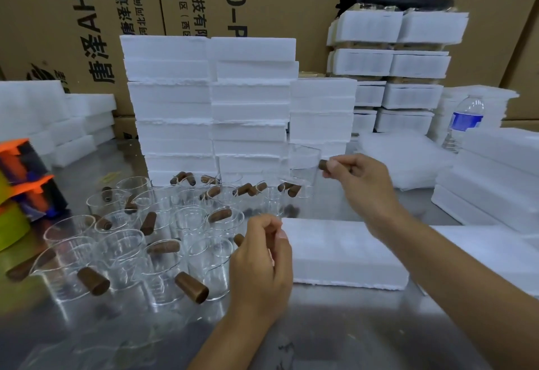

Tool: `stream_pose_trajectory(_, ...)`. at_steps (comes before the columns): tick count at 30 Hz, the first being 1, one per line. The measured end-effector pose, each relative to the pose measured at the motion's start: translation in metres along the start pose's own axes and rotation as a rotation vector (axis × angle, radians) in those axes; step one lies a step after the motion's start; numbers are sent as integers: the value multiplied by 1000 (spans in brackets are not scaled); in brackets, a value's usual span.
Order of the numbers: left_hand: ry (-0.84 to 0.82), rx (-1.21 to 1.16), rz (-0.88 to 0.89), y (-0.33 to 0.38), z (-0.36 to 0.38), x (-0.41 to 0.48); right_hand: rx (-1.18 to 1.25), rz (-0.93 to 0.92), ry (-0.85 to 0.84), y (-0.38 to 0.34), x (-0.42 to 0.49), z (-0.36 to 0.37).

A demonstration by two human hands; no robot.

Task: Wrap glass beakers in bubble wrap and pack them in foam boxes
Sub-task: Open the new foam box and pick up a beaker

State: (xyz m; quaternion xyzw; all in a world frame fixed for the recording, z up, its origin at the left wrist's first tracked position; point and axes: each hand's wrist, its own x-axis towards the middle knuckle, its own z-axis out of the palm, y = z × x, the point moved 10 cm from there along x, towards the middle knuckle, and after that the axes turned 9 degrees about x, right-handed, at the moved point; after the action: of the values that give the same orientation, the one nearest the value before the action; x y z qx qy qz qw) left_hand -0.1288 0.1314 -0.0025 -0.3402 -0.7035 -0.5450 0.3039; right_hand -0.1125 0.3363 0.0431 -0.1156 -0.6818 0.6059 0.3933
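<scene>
Several clear glass beakers with brown wooden handles (151,241) stand crowded on the steel table at left centre. My right hand (361,177) pinches the brown handle of one beaker (303,162) and holds it in the air in front of the foam stacks. My left hand (262,261) hovers with curled fingers beside the nearest beakers; a brown handle (238,240) pokes out at its fingertips, and I cannot tell whether it grips it. A closed white foam box (344,256) lies flat on the table just right of my left hand.
Tall stacks of white foam boxes (210,101) stand behind the beakers, with more at far right (495,183) and left (43,118). Orange and green tape dispensers (20,194) sit at the left edge. A water bottle (465,123) stands back right. Cardboard cartons form the rear wall.
</scene>
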Motion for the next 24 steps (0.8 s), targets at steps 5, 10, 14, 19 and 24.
stream_pose_trajectory(5,-10,-148,-144,-4,8,12,147,145,-46,6,-7,-47)
stream_pose_trajectory(10,-272,-516,-398,8,67,33,170,151,-60,5,-10,-64)
stream_pose_trajectory(14,-454,-594,-597,14,113,29,151,134,-90,2,-7,-69)
stream_pose_trajectory(19,-406,-778,-710,4,134,23,70,159,-174,2,4,-74)
stream_pose_trajectory(24,-267,-879,-806,-15,135,15,-95,230,-281,15,40,-78)
